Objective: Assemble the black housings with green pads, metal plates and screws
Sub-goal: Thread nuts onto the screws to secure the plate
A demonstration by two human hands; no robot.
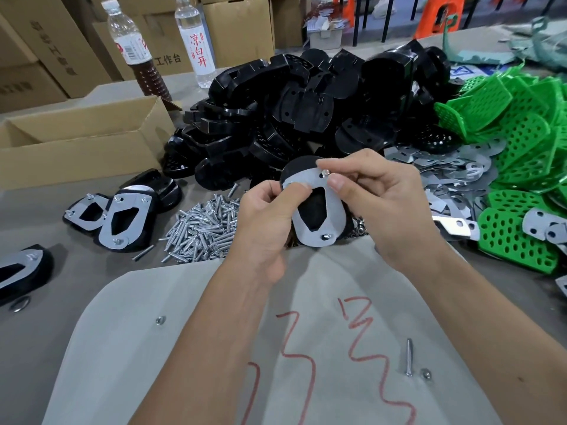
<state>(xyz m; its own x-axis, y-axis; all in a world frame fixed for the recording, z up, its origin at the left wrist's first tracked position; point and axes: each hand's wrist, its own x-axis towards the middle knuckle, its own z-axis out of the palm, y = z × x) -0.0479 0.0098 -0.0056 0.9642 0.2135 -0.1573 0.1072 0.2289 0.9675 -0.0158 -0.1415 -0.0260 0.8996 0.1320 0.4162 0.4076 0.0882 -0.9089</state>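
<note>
My left hand (264, 210) grips a black housing (299, 168) with a metal plate (333, 204) laid on its face, held above the table's middle. My right hand (377, 197) pinches a small screw (324, 172) at the plate's upper hole. Another screw sits in the plate's lower hole (326, 237). A big heap of black housings (306, 102) lies behind. Green perforated pads (521, 142) pile at the right, loose metal plates (445, 170) beside them. A mound of long screws (202, 228) lies left of my hands.
Three finished housings (122, 219) with plates lie at the left. An open cardboard box (79, 139) and two bottles (135, 47) stand at the back left. A white sheet (214, 348) with red writing covers the near table, with a loose screw (409, 357) and nuts on it.
</note>
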